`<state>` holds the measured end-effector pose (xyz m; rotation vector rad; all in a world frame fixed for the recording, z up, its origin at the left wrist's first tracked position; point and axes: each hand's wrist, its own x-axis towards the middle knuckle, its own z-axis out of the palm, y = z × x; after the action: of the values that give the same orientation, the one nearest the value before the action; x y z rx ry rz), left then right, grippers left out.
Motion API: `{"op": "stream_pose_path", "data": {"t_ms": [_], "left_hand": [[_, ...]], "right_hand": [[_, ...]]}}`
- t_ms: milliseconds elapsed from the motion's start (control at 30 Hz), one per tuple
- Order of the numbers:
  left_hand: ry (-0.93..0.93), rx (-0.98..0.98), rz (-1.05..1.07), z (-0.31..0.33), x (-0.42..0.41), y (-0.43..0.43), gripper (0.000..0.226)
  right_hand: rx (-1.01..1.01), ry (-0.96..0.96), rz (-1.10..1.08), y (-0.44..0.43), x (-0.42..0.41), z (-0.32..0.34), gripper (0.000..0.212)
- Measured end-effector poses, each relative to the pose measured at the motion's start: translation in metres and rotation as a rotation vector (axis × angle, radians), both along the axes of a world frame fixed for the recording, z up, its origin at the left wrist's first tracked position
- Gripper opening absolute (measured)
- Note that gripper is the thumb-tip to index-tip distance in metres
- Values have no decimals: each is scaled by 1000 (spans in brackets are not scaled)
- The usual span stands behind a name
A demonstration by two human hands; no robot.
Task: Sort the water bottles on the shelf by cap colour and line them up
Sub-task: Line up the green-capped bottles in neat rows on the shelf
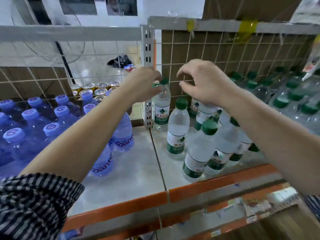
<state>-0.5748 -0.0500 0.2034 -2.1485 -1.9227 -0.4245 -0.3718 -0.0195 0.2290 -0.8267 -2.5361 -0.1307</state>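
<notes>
1. "农夫山泉" in white characters under a mountain emblem, on the green label band of the back green-capped bottle (161, 108); smaller line beneath too blurred to read.
2. "农夫山", last character turned out of sight, on the label of the middle green-capped bottle (176, 134).
3. "山泉", tail of the same brand, on the label of the leaning green-capped bottle (218, 161).
4. "Gant…" in purple script, cut off at the curve, on the rear blue bottle (123, 135).
5. "Gan…", same script, on the front blue bottle (102, 163).
6. Swirled "G" mark on the blue caps (13, 134).
7. Print on the shelf-edge tags (280, 193): blurred, unreadable.
</notes>
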Motion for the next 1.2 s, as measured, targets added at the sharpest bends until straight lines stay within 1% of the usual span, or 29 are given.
{"op": "stream_pose_path", "data": {"t_ms": [133,233,300,467,567,700,967,1200], "left_hand": [[1,-5,31,0,24,32,32],[19,-52,105,-5,37,57,32],[70,-78,149,-9,39,70,35],[65,-200,255,-11,39,87,34],[77,-242,300,-14,40,92,31],[69,-238,311,-17,37,100,28],[93,-231,302,-15,28,103,29],[122,-238,260,-14,21,106,32]], "right_hand": [[-15,-202,-111,71,27,11,28],[-55,-346,-148,115,37,8,33],[-100,-392,-137,137,38,6,37],[-175,-476,-76,182,37,-9,46],[-221,-448,-51,200,35,-18,50],[-241,-445,26,211,30,-15,42],[-267,-416,190,194,-6,-12,45],[-319,-363,229,184,-31,-18,48]]}}
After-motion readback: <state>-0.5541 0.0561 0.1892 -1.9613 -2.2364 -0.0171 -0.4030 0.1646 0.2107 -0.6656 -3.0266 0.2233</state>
